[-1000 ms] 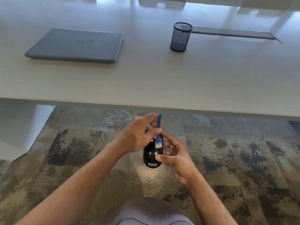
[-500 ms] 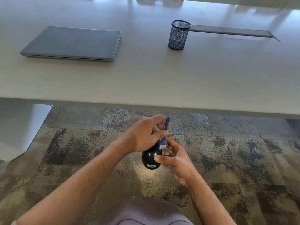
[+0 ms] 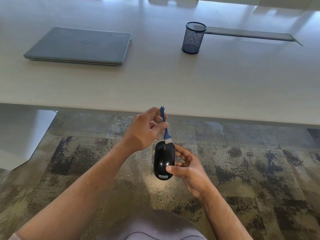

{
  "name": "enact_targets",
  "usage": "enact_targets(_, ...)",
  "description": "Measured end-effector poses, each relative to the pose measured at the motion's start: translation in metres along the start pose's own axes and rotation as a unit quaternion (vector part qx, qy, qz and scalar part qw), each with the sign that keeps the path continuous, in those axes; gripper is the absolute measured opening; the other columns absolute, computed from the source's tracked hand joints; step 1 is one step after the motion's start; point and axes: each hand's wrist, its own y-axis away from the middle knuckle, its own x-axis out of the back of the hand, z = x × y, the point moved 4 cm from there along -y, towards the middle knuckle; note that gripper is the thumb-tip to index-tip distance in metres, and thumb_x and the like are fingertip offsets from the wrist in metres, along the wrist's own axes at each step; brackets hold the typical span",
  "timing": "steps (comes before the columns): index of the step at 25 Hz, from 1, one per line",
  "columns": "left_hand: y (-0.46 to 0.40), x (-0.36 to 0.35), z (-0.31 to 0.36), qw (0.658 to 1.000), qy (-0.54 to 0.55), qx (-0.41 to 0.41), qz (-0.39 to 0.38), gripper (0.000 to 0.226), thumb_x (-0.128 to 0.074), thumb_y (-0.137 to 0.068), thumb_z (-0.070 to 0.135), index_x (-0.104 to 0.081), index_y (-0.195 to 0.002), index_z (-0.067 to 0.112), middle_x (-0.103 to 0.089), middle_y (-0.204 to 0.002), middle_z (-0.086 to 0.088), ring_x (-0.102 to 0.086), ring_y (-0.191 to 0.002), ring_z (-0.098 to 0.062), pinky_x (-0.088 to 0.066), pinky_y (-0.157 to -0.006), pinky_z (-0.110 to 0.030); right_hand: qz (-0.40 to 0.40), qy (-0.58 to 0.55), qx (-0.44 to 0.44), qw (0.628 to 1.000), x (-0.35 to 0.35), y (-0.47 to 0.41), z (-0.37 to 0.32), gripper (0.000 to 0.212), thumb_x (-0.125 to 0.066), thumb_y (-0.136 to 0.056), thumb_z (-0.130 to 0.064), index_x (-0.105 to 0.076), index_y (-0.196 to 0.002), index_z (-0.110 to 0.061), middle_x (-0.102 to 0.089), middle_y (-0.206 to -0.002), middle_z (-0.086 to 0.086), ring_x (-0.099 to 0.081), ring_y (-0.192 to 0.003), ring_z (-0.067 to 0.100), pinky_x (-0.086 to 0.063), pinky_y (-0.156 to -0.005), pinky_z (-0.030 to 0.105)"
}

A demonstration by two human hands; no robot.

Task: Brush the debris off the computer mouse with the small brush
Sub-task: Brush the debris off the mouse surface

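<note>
A glossy black computer mouse is held in the air over the carpet, below the table's front edge. My right hand grips it from the right side, thumb on its top near the label. My left hand pinches the thin handle of a small blue brush with white bristles. The brush stands nearly upright, and its bristles touch the mouse's far end next to the scroll wheel.
On the pale table lie a closed grey laptop at the left and a black mesh pen cup at the back right, beside a grey cable slot cover. Patterned carpet lies below. My knee is at the bottom.
My left hand has lifted away from over the mouse, uncovering its top. The brush bristles have moved from the mouse's middle up to its far end.
</note>
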Motion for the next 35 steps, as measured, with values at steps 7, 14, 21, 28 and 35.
enact_targets(7,0.003,-0.006,-0.014,0.999,0.028,0.019,-0.03,0.015,-0.066,-0.095,0.01,-0.06,-0.101,0.022,-0.069,-0.084,-0.005,-0.075,-0.073,-0.017,-0.06,-0.057,-0.028,-0.014,-0.009,-0.002,1.0,-0.002,-0.005,-0.002,0.068,-0.082,-0.06,0.012,-0.074,-0.117,-0.024,-0.075,-0.115,0.005,-0.076,-0.094,0.033,-0.062,-0.073,0.041)
enact_targets(14,-0.001,0.014,-0.019,0.998,-0.018,0.015,0.056,0.029,-0.065,-0.095,0.007,-0.056,-0.094,0.034,-0.067,-0.087,-0.003,-0.074,-0.074,-0.007,-0.058,-0.057,-0.02,-0.018,-0.006,0.0,1.0,-0.001,-0.003,0.0,0.07,-0.082,-0.06,0.013,-0.073,-0.121,-0.022,-0.073,-0.118,0.007,-0.076,-0.094,0.033,-0.062,-0.073,0.04)
enact_targets(21,0.004,0.005,-0.018,0.998,0.053,-0.007,-0.033,0.016,-0.066,-0.095,0.007,-0.061,-0.102,0.022,-0.068,-0.083,-0.002,-0.075,-0.072,-0.021,-0.061,-0.06,-0.031,-0.031,0.001,0.007,0.999,-0.001,-0.003,-0.004,0.072,-0.089,-0.058,0.0,-0.071,-0.123,-0.023,-0.073,-0.12,0.007,-0.075,-0.094,0.033,-0.059,-0.083,0.051)
enact_targets(28,0.001,0.019,-0.025,0.998,-0.027,0.01,0.061,0.024,-0.065,-0.096,0.008,-0.056,-0.095,0.031,-0.067,-0.088,-0.006,-0.074,-0.07,-0.013,-0.062,-0.061,-0.03,-0.025,-0.003,0.003,1.0,0.001,-0.001,0.0,0.069,-0.083,-0.061,0.01,-0.071,-0.123,-0.02,-0.072,-0.122,0.011,-0.076,-0.09,0.03,-0.061,-0.068,0.034)
enact_targets(35,0.01,0.0,-0.017,0.998,0.043,-0.038,-0.038,0.018,-0.065,-0.096,0.007,-0.06,-0.104,0.023,-0.067,-0.086,-0.005,-0.074,-0.072,-0.02,-0.06,-0.061,-0.027,-0.032,0.002,0.005,0.999,-0.001,-0.001,-0.004,0.071,-0.088,-0.056,0.002,-0.072,-0.12,-0.023,-0.073,-0.121,0.008,-0.076,-0.092,0.032,-0.062,-0.071,0.037)
